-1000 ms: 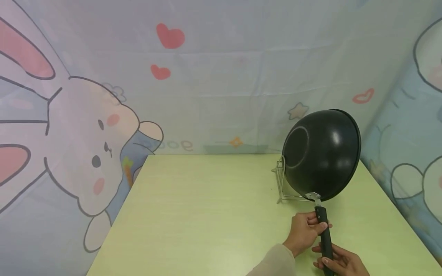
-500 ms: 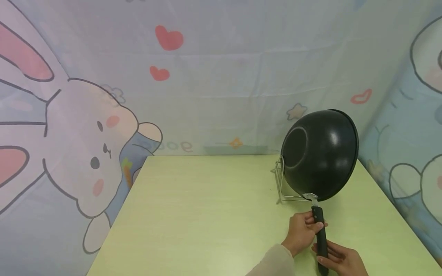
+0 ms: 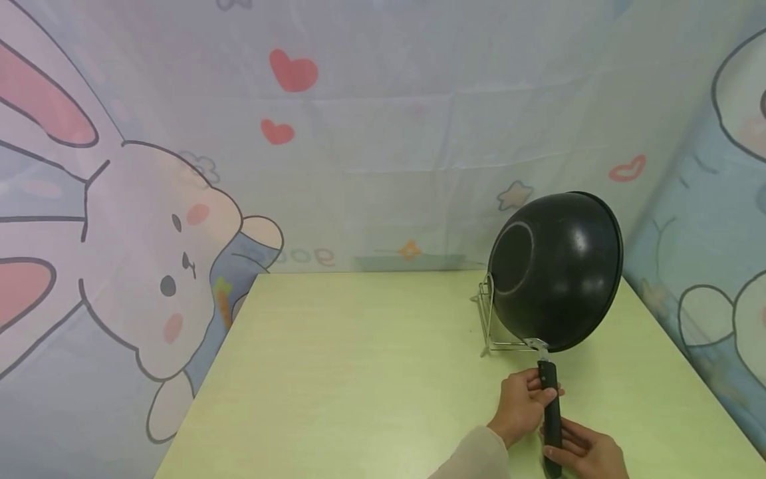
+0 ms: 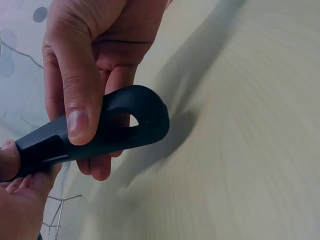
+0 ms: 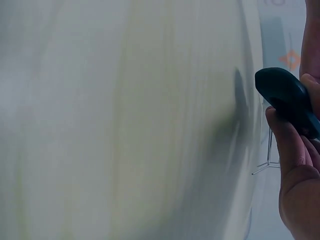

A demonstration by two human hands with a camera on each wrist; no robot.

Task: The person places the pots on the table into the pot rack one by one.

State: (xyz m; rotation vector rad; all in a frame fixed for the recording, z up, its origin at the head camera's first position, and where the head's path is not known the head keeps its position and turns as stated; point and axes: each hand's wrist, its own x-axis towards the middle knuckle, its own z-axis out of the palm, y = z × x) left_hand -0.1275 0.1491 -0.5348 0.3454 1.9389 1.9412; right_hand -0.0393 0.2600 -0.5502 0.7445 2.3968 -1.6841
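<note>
A deep black wok [image 3: 553, 273] stands on edge at the table's right, its flat base facing left and its mouth turned away to the right. A metal wire rack [image 3: 487, 313] is beside and partly behind it. The black handle [image 3: 551, 429] slopes toward me, and both hands hold it. My left hand [image 3: 519, 407] pinches it close to the metal bracket, thumb on top. My right hand [image 3: 589, 449] grips it near its end. In the left wrist view, my right thumb presses beside the handle's hanging hole [image 4: 125, 125]. The wok's inside is hidden.
A pale yellow-green table [image 3: 335, 372] lies under everything. Behind it hangs a cloth backdrop [image 3: 383, 133] with rabbits and hearts. The table's right edge runs past the wok, beside another backdrop panel [image 3: 706, 219].
The handle's near end has swung slightly left, and my right hand has moved left with it. The wok and rack stay in almost the same place, apart from a small camera shift.
</note>
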